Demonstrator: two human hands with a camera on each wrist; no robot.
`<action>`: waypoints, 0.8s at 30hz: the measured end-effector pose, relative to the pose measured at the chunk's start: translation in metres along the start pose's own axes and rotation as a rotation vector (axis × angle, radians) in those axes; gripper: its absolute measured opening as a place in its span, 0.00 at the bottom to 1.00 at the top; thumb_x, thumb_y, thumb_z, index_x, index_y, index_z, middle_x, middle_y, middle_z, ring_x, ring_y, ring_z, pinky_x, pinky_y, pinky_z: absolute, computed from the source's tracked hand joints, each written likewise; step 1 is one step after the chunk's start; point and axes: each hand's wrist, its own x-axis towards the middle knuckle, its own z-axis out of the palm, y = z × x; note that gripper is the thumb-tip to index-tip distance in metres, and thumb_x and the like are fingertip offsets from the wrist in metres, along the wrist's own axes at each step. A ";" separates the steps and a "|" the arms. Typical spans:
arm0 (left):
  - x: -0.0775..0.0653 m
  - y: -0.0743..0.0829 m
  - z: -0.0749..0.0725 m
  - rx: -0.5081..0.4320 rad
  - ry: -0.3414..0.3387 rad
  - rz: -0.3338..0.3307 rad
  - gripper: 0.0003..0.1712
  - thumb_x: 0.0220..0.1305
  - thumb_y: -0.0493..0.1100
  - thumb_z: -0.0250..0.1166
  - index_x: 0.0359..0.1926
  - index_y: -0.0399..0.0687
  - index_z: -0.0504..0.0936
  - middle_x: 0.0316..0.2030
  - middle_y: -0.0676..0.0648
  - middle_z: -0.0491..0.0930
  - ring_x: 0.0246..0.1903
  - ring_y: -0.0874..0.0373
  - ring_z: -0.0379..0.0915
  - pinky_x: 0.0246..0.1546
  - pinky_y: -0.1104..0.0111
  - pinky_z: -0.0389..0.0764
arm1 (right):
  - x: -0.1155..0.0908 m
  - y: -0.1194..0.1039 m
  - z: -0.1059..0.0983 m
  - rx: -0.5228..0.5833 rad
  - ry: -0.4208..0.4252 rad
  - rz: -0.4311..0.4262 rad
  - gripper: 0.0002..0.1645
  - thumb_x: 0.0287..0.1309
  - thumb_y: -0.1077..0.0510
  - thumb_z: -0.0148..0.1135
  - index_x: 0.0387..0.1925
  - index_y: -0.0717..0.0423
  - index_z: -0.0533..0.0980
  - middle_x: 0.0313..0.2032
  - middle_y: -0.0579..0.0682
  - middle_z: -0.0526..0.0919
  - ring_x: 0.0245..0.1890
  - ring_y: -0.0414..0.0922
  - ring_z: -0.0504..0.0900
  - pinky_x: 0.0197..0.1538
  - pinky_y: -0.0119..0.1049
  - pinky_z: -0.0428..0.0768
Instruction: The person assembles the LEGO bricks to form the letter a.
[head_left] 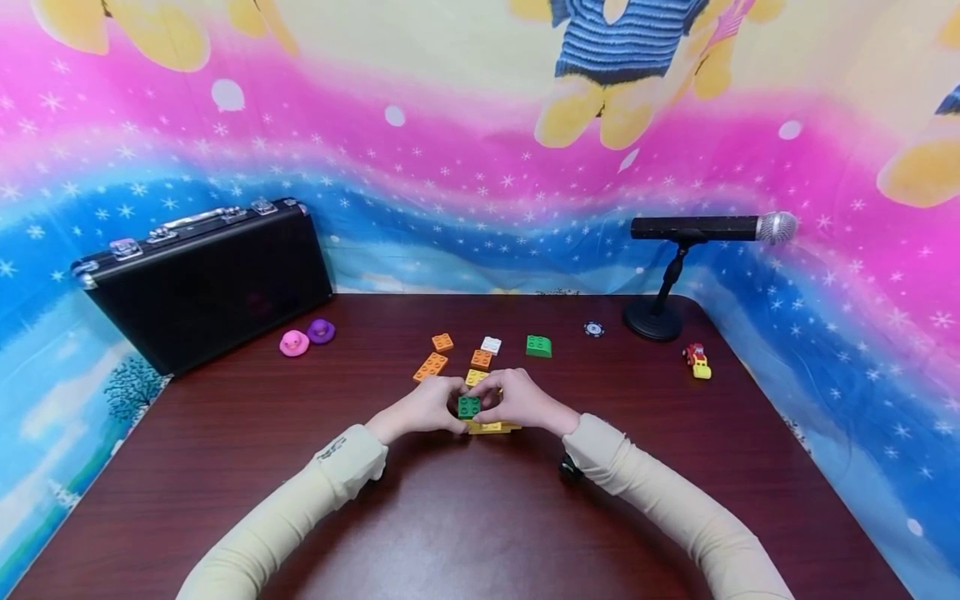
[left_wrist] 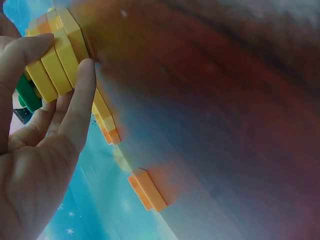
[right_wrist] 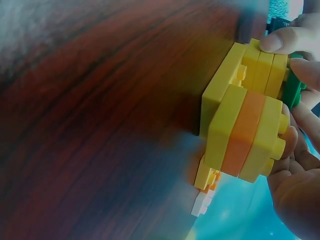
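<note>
Green brick (head_left: 468,407) is sitting between the two hands, near the middle of the table (head_left: 487,533), on top of a yellow stack (left_wrist: 65,60). Left hand (head_left: 426,407) is gripping the yellow stack from the left, thumb on one side, index finger on another, spread only as wide as the bricks. Right hand (head_left: 517,400) is coming at it from the right, looking like it is pinching the green brick with thumb and fingertips. Key relation: green brick is lying just left of the right fingertips and above the left ones, so the right hand is being the nearer one. Brick is showing two-by-two studs, so no clear long axis; it is appearing slightly raised off the yellow below, a stud showing in the gap, maybe not seated flush. Stack is standing upright on a longer yellow base (right_wrist: 217,90). Right of it a second stack with an orange layer (right_wrist: 244,135) is standing close; cannot tell if it is joining the base. On the far side a loose yellow brick (head_left: 477,377), orange brick (head_left: 482,359) and white brick (head_left: 491,344) are lying in a row.
</note>
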 end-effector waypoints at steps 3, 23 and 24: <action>0.000 -0.004 -0.001 -0.095 -0.030 -0.023 0.22 0.40 0.45 0.74 0.38 0.47 0.76 0.31 0.54 0.79 0.30 0.66 0.76 0.34 0.73 0.76 | -0.001 0.000 0.001 -0.008 0.006 0.002 0.19 0.41 0.57 0.71 0.40 0.53 0.81 0.34 0.43 0.82 0.29 0.33 0.78 0.32 0.27 0.77; 0.003 -0.009 0.001 -0.168 -0.029 -0.052 0.18 0.39 0.42 0.75 0.31 0.46 0.76 0.28 0.53 0.80 0.28 0.63 0.77 0.32 0.72 0.77 | -0.003 0.000 0.001 0.057 0.013 0.023 0.17 0.42 0.58 0.71 0.38 0.54 0.81 0.29 0.43 0.79 0.26 0.35 0.77 0.30 0.29 0.77; 0.003 -0.009 0.001 -0.156 -0.025 -0.052 0.18 0.38 0.42 0.75 0.30 0.46 0.77 0.27 0.53 0.80 0.27 0.64 0.77 0.31 0.72 0.77 | -0.003 0.000 0.001 0.058 0.013 0.025 0.16 0.41 0.58 0.71 0.38 0.54 0.82 0.29 0.43 0.78 0.25 0.35 0.77 0.30 0.29 0.77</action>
